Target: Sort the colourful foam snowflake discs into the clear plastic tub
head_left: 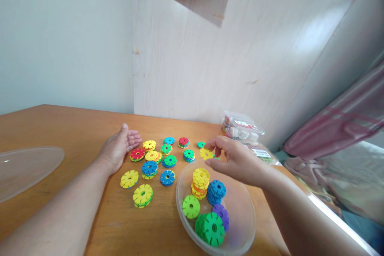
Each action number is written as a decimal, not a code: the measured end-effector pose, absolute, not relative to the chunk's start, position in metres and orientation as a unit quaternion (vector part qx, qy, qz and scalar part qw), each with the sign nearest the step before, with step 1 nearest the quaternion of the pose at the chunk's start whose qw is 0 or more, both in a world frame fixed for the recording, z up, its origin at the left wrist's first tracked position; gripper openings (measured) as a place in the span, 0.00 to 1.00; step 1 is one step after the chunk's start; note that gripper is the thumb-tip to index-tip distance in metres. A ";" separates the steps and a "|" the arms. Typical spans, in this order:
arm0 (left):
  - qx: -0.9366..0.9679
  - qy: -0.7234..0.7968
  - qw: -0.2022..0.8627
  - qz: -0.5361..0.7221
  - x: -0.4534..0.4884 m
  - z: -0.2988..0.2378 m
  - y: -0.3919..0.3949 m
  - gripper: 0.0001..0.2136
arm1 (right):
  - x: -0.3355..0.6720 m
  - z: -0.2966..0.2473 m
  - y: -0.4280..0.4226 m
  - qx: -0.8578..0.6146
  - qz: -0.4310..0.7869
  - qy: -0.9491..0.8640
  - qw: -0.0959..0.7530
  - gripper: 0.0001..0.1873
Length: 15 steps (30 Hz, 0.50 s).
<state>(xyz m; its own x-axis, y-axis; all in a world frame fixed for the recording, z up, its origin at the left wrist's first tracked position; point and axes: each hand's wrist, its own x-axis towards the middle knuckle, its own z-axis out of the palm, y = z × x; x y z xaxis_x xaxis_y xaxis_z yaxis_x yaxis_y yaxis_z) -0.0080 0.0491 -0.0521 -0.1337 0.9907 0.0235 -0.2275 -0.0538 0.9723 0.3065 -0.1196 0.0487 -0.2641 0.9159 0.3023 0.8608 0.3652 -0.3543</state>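
Note:
My left hand rests on its edge on the table, fingers stretched out, palm turned toward the slotted plastic discs. Nearest to it are a red disc and a yellow disc. Small stacks of blue, green, yellow and red discs spread across the table between my hands. Over the far rim of a clear round bowl, my right hand is open, thumb and curved fingers apart beside a yellow disc. Whether it touches that disc is unclear. Inside the bowl are yellow discs, blue discs, green discs and purple discs.
A clear oval lid lies at the left on the wooden table. Clear plastic boxes are stacked at the back right, against the wall. Beyond the table's right edge are a pink curtain and piled cloth.

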 end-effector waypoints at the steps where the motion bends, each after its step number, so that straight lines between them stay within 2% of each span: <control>1: 0.415 0.459 0.512 0.596 -0.008 -0.053 0.050 0.24 | 0.303 0.050 -0.129 -0.554 0.056 -0.801 0.222 0.16; 8: 0.418 0.455 0.509 0.599 -0.010 -0.055 0.052 0.23 | 0.291 0.043 -0.147 -0.541 -0.004 -0.828 0.148 0.11; 15: 0.420 0.463 0.505 0.595 -0.008 -0.052 0.049 0.23 | 0.294 0.040 -0.145 -0.559 -0.030 -0.820 0.117 0.14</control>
